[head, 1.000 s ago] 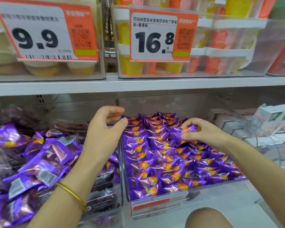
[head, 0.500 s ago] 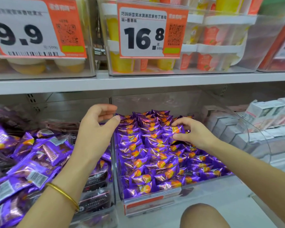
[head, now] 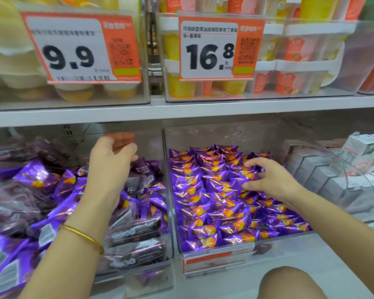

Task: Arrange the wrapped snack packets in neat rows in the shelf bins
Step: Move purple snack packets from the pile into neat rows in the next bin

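1. Snack packets (head: 214,197), purple with orange centres, fill the middle clear bin (head: 220,134) in overlapping rows. The left bin (head: 151,275) holds a loose jumble of purple and darker packets (head: 41,180).
2. Open room lies between the rows and the shelf edge (head: 181,113) above.
3. The right hand (head: 270,180) rests spread-fingered on the back rows. The left hand (head: 112,160) hovers over the jumble, fingers loosely curled, blurred, seemingly empty.

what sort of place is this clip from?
Most likely a supermarket or snack-shop aisle: orange price tags reading 9.9 and 16.8 with QR codes, clear shelf bins full of purple wrapped packets, white boxes alongside.
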A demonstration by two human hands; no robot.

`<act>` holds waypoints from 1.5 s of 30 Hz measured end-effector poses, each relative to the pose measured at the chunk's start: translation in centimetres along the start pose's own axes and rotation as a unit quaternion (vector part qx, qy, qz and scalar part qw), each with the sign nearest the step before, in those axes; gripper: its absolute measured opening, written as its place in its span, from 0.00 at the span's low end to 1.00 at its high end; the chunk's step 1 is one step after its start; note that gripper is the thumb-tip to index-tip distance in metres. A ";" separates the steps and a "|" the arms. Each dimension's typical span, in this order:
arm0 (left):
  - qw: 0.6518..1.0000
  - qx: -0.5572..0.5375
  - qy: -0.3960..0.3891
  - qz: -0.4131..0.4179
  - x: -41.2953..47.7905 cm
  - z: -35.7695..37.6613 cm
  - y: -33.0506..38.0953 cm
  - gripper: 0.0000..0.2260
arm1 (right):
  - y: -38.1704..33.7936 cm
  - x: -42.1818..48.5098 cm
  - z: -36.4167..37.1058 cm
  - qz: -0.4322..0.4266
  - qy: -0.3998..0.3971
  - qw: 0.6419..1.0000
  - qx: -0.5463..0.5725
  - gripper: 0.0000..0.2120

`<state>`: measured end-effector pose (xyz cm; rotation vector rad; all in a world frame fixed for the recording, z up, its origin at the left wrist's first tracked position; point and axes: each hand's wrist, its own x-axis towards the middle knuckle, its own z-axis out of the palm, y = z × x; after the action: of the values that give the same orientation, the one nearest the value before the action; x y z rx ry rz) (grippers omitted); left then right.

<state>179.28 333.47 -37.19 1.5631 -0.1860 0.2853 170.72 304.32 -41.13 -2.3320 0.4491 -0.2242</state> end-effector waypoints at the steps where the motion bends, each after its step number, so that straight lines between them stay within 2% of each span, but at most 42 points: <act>1: 1.000 0.001 0.006 -0.007 0.3 -0.6 0.0 0.10 | -0.2 -0.3 -0.2 -0.005 0.007 1.000 -0.021 0.26; 4: 0.999 0.025 -0.016 -0.018 0.8 -2.0 -0.3 0.10 | -1.7 -1.2 -0.8 -0.049 0.094 0.993 -0.044 0.23; 7: 0.981 0.169 -0.091 0.009 1.2 -2.4 -1.0 0.13 | -5.2 -3.1 0.1 -0.106 0.137 0.984 0.050 0.17; 9: 0.934 0.312 -0.164 0.056 1.6 -2.1 -1.7 0.17 | -8.1 -4.2 1.5 -0.145 0.112 0.973 0.138 0.16; 11: 0.853 0.451 -0.242 0.100 2.0 -1.2 -2.9 0.27 | -10.4 -4.9 3.3 -0.170 0.078 0.959 0.213 0.16; 13: 0.783 0.540 -0.288 0.110 2.3 -0.3 -4.0 0.38 | -11.4 -5.1 5.0 -0.177 0.059 0.949 0.253 0.16; 14: 0.762 0.563 -0.298 0.115 2.6 0.1 -4.4 0.41 | -11.5 -5.0 5.7 -0.177 0.057 0.948 0.256 0.16; 17: 0.723 0.603 -0.311 0.131 3.9 0.8 -5.1 0.43 | -10.8 -4.5 6.7 -0.133 0.063 0.946 0.289 0.15; 20: 0.694 0.626 -0.343 0.100 4.8 1.1 -5.2 0.41 | -10.3 -4.1 6.8 -0.083 0.061 0.928 0.358 0.14; 23: 0.678 0.617 -0.396 0.048 5.3 1.5 -4.9 0.44 | -10.2 -3.9 7.0 -0.082 0.060 0.926 0.363 0.13; 28: 0.669 0.525 -0.523 -0.061 6.1 0.9 -3.6 0.49 | -10.0 -3.8 7.2 -0.074 0.043 0.921 0.380 0.11; 33: 0.603 0.592 -0.530 -0.068 5.4 1.1 -3.5 0.56 | -9.9 -3.7 7.2 -0.069 0.039 0.914 0.398 0.11; 37: 0.548 0.649 -0.527 -0.023 4.3 2.0 -3.1 0.55 | -10.0 -3.8 7.4 -0.073 0.035 0.916 0.393 0.11; 38: 0.550 0.654 -0.519 -0.006 4.1 2.0 -3.3 0.54 | -10.0 -3.8 7.4 -0.074 0.034 0.916 0.392 0.11; 42: 0.636 0.599 -0.486 0.025 4.3 1.5 -4.3 0.47 | -10.1 -4.0 7.5 -0.080 0.031 0.918 0.387 0.10; 45: 0.671 0.560 -0.485 0.026 4.8 1.1 -4.1 0.40 | -10.1 -3.9 7.5 -0.083 0.031 0.920 0.382 0.10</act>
<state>185.13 332.76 -39.64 2.8357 -1.0489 -0.5820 171.87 317.35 -39.50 -1.5896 0.1435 -0.4628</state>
